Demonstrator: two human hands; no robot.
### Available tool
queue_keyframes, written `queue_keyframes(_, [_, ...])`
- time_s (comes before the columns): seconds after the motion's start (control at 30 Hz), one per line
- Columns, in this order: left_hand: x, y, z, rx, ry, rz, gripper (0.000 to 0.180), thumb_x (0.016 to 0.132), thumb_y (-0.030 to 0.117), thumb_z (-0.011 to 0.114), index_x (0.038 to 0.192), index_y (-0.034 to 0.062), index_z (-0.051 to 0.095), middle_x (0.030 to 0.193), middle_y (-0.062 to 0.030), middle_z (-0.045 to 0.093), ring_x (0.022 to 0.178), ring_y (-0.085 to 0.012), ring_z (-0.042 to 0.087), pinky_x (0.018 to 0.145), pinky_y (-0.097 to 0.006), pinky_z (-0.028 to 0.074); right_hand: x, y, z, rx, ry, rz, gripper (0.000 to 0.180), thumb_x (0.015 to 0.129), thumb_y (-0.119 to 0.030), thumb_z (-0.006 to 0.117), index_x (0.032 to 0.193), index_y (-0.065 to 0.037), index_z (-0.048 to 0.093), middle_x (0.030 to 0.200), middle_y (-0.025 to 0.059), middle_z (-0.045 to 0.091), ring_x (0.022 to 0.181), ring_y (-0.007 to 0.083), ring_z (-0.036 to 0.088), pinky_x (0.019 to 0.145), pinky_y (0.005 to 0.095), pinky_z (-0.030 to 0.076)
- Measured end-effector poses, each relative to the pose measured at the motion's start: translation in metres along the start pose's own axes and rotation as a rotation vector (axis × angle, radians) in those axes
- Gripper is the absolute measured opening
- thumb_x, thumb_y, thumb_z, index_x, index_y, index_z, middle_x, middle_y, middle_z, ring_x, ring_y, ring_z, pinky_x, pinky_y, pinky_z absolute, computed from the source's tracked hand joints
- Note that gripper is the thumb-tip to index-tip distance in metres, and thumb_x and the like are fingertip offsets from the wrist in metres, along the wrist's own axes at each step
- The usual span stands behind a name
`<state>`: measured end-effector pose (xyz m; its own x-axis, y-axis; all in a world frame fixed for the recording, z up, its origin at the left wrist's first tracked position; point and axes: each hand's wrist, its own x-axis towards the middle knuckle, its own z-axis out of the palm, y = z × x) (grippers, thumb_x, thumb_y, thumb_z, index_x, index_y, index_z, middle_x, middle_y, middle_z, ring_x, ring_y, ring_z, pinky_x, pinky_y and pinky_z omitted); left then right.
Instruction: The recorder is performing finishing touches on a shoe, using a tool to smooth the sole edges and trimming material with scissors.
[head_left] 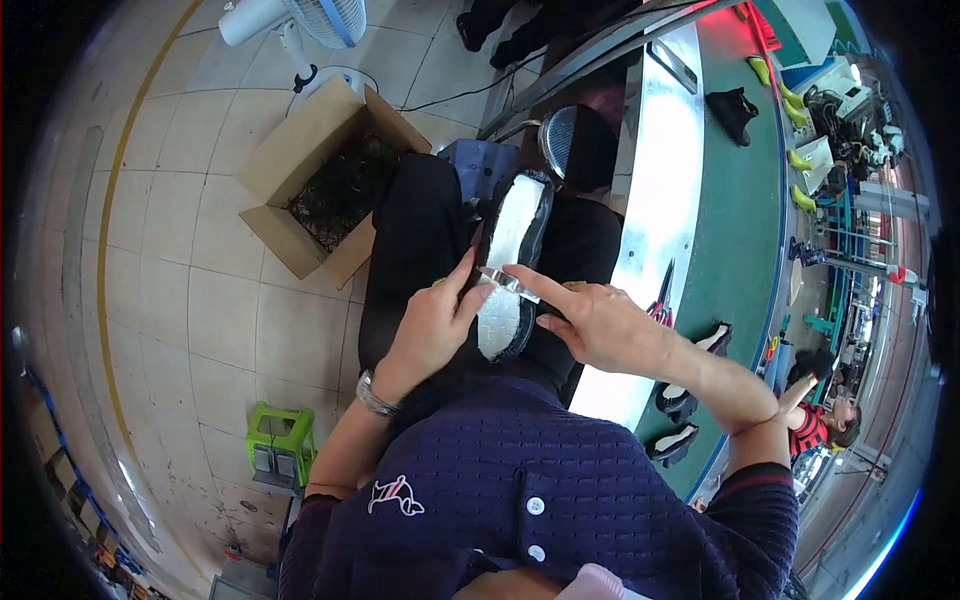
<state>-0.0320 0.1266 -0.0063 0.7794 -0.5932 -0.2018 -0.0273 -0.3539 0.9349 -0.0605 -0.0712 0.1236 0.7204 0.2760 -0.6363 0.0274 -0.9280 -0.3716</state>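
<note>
A black shoe upper (515, 225) lies bottom up over my lap, its long white underside facing me and black edges gathered around it. Across its narrow middle sits a small shiny metal tool (508, 283), whose exact kind I cannot make out. From the left, my left hand (432, 325) is closed, thumb and index finger pinching at the tool's left end beside the shoe edge. My right hand (605, 322) comes from the right, index finger pressed on the metal and thumb at the shoe's right edge. Its other fingers curl out of sight.
An open cardboard box (290, 150) with dark scraps stands left of my legs. A green stool (280, 440) and a white fan (325, 20) are on the floor. Right is a metal-edged bench with a green belt (735, 220), bearing red-handled scissors (660, 312) and several shoe uppers.
</note>
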Motion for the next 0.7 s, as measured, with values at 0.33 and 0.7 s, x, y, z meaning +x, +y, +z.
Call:
queue_keyframes(0.33, [0.051,-0.009,0.022,-1.302,-0.225,-0.313,0.075,0.091,0.030,0.060,0.152,0.0155,0.019,0.145,-0.0077,0.039,0.130,-0.0163,0.039,0.106,-0.030,0.032,-0.005,0.021,0.022,0.117,0.213,-0.109,0.065,0.088,-0.011,0.061,0.145,-0.022,0.032,0.077,0.0168,0.065,0.062,0.0353,0.064,0.058,0.0428,0.054])
queue_keyframes(0.7, [0.049,0.001,0.014,-1.168,-0.239,-0.289,0.081,0.087,0.021,0.066,0.152,0.0139,0.017,0.137,-0.0071,0.045,0.121,-0.0138,0.046,0.101,-0.029,0.036,0.047,0.030,-0.039,-0.170,0.374,-0.222,0.064,0.090,-0.019,0.060,0.147,-0.024,0.030,0.073,0.0159,0.064,0.057,0.0321,0.063,0.054,0.0396,0.051])
